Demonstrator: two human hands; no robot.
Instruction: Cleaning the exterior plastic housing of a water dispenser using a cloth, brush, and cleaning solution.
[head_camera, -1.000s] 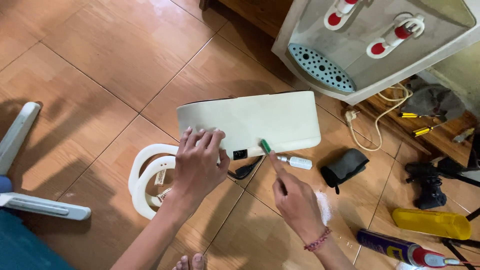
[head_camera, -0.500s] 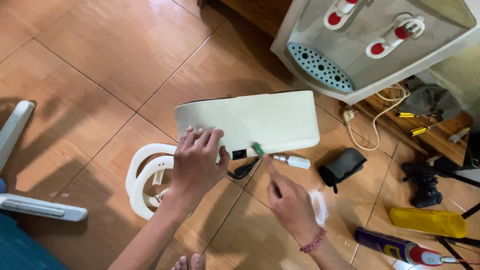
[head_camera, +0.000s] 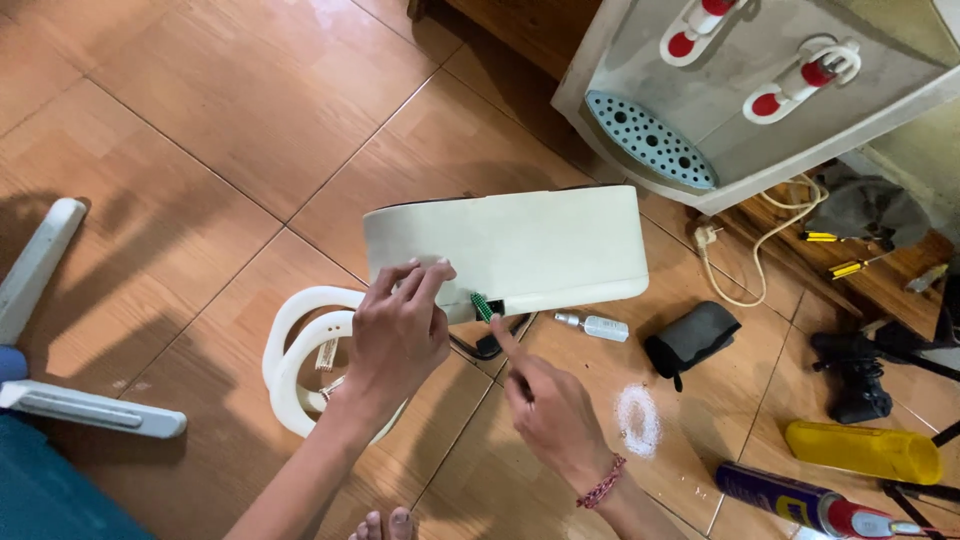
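Since a second ago the right hand (head_camera: 548, 410) slid left, bringing the small green part (head_camera: 482, 306) up to the dark slot (head_camera: 496, 308) on the cream housing's (head_camera: 510, 245) front edge, pinched at its fingertips. Left hand (head_camera: 400, 335) lies flat, fingers spread on the housing's corner, probably pinning it so it won't slide on the tile floor (head_camera: 180, 130). Housing sits just in front of the water dispenser (head_camera: 740, 110); white ring (head_camera: 295, 375), small bottle (head_camera: 595, 325) and spray can (head_camera: 800, 500) lie nearby.
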